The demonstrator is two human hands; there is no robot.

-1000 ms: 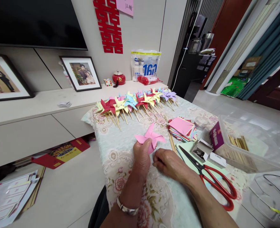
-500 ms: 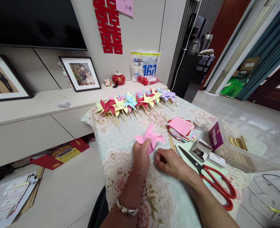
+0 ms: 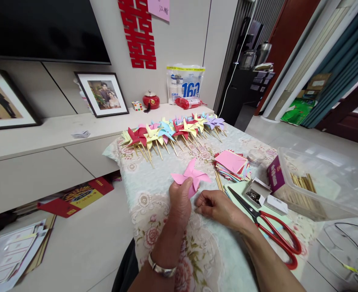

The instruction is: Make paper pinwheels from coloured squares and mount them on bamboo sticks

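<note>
Left hand (image 3: 180, 202) raised above the floral tablecloth (image 3: 154, 190), fingers closed on the lower edge of a pink paper pinwheel (image 3: 191, 177) — thumb pressed on its front. Right hand (image 3: 218, 209) just beside, resting on the cloth, fingers curled in, fingertips (image 3: 199, 210) pinched together near the pinwheel — whether anything small sits between them, impossible to tell. Red-handled scissors (image 3: 270, 231) lying to the right; row of finished pinwheels (image 3: 172, 132) at the far edge.

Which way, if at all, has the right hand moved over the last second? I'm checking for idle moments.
Barely. The right hand stays beside the red scissors, its fingertips shifting only slightly near the pink pinwheel.
</note>
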